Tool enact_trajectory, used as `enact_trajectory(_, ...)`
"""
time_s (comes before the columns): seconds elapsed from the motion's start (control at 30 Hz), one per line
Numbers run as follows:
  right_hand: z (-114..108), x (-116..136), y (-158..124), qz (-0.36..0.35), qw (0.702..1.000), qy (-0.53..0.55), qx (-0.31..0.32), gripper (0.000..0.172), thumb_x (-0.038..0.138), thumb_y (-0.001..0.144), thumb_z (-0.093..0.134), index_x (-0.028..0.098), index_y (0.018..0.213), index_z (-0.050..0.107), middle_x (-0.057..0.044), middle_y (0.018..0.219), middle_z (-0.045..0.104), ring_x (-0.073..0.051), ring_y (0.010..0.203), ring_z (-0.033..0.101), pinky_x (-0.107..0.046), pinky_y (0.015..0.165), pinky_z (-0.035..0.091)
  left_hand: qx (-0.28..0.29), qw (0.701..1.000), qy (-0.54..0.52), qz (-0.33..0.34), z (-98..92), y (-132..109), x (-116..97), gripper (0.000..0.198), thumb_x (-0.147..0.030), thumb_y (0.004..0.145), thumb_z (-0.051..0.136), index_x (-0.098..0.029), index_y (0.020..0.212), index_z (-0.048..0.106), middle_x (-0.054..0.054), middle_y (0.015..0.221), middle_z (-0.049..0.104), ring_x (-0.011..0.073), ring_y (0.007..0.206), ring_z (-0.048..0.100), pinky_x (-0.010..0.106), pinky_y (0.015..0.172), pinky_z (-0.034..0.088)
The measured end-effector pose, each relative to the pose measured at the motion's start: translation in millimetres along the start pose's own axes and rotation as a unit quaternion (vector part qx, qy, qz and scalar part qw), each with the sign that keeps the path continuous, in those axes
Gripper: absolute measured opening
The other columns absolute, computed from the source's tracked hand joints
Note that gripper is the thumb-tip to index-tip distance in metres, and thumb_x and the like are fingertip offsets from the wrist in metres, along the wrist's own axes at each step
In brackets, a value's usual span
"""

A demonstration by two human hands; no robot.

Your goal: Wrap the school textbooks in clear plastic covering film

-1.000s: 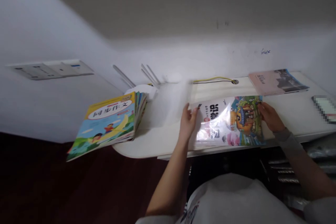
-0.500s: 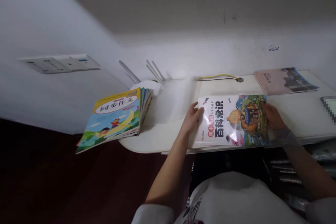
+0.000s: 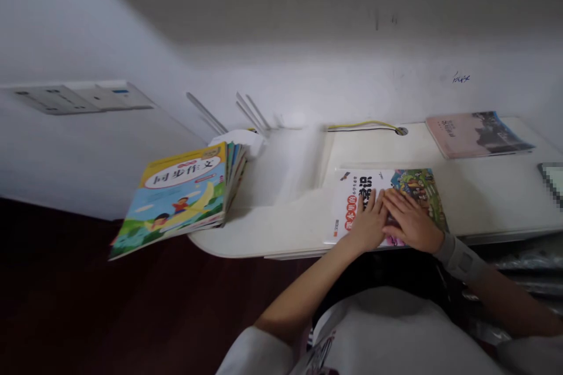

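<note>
A glossy paperback book with a white and illustrated cover lies at the front edge of the white desk. Both palms rest on its cover, close together. My left hand lies flat over the middle, hiding part of the large black title. My right hand, fingers stretched out, covers some of the colourful picture, its fingertips close beside those of the left. A grey band circles my right wrist. Whether other books lie beneath this one I cannot tell.
A stack of books with a yellow and blue cover overhangs the desk's left end. Behind it stands a white router with grey antennas. A pinkish book lies at the back right. A yellow cable runs along the wall to a hole.
My hands have let go of the book's left and right edges and come together flat on its cover. The book sits slightly lower and further left in view.
</note>
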State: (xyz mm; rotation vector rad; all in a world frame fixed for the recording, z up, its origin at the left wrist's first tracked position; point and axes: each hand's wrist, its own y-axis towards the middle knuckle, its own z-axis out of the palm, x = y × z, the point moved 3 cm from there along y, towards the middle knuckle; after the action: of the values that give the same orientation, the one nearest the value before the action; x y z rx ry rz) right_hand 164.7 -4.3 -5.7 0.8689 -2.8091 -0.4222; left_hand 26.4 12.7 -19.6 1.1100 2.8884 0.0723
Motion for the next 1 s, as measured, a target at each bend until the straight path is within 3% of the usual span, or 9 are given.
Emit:
enact_trajectory(0.1,11,-21,-21,0.046,0.998,-0.03,0.038,0.055,0.044,0.091,0.037,0.015,0.138,0.038,-0.014,0.144,0.04,-0.027,0.133,0.033,-0.048,0.106,0.027,0.003,0.998,-0.006,-0.059,2.0,-8,32,0.063,-0.052,0.091,0.03,-0.016,0.143,0.03,0.012,0.15,0.029,0.0315,0.139,0.021,0.054,0.109,0.02)
enact_trajectory(0.23,4,-102,-40,0.232,0.969,-0.091,0.004,0.056,0.05,0.087,0.042,0.011,0.127,0.05,-0.02,0.132,0.051,-0.031,0.121,0.045,-0.048,0.096,0.035,-0.029,0.976,-0.025,-0.215,-10.7,-15,88,0.06,-0.048,0.091,0.033,-0.007,0.135,0.04,0.021,0.141,0.04,0.0332,0.13,0.036,0.048,0.104,0.031)
enact_trajectory(0.33,-1,-145,-31,0.307,0.95,-0.055,-0.003,0.043,0.051,0.084,0.046,0.015,0.097,0.065,-0.016,0.105,0.064,-0.028,0.099,0.056,-0.04,0.083,0.042,-0.048,0.957,-0.077,-0.277,-22.5,-2,115,0.044,-0.04,0.089,0.04,-0.008,0.116,0.055,0.022,0.12,0.056,0.0328,0.114,0.051,0.044,0.094,0.039)
enact_trajectory(0.43,0,-168,-9,0.376,0.925,0.054,-0.014,0.037,0.049,0.082,0.046,0.019,0.071,0.064,-0.008,0.073,0.065,-0.021,0.074,0.058,-0.032,0.069,0.042,-0.057,0.934,-0.141,-0.323,-27.4,22,130,0.03,-0.034,0.088,0.042,-0.013,0.098,0.062,0.019,0.104,0.062,0.0307,0.103,0.055,0.041,0.088,0.042)
enact_trajectory(0.53,4,-178,11,0.39,0.916,0.09,-0.011,0.032,0.047,0.078,0.051,0.02,0.062,0.059,-0.003,0.061,0.061,-0.017,0.061,0.054,-0.028,0.06,0.04,-0.067,0.921,-0.167,-0.345,-25.1,40,135,0.026,-0.03,0.086,0.045,-0.013,0.093,0.062,0.018,0.097,0.063,0.0297,0.1,0.057,0.039,0.085,0.042)
enact_trajectory(0.67,6,-183,22,0.385,0.918,0.095,-0.016,0.018,0.035,0.073,0.056,0.019,0.064,0.058,-0.002,0.065,0.062,-0.015,0.063,0.054,-0.026,0.06,0.039,-0.104,0.9,-0.196,-0.376,-21.0,45,136,0.029,-0.032,0.087,0.042,-0.011,0.103,0.055,0.018,0.099,0.063,0.0274,0.095,0.059,0.036,0.079,0.042)
enact_trajectory(0.83,5,-172,21,0.391,0.918,0.059,-0.031,0.013,0.028,0.08,0.05,0.017,0.081,0.058,-0.006,0.075,0.063,-0.017,0.068,0.055,-0.028,0.061,0.037,-0.123,0.884,-0.238,-0.382,-24.4,47,140,0.03,-0.04,0.089,0.039,-0.015,0.097,0.052,0.009,0.087,0.066,0.0194,0.08,0.061,0.028,0.068,0.042)
enact_trajectory(1.0,4,-156,27,0.378,0.925,-0.036,-0.018,0.018,0.023,0.087,0.041,0.015,0.096,0.054,-0.014,0.085,0.064,-0.023,0.074,0.057,-0.031,0.062,0.034,-0.125,0.886,-0.223,-0.387,-24.8,57,142,0.013,-0.03,0.083,0.047,-0.018,0.082,0.054,0.007,0.082,0.066,0.0208,0.079,0.06,0.029,0.066,0.04)
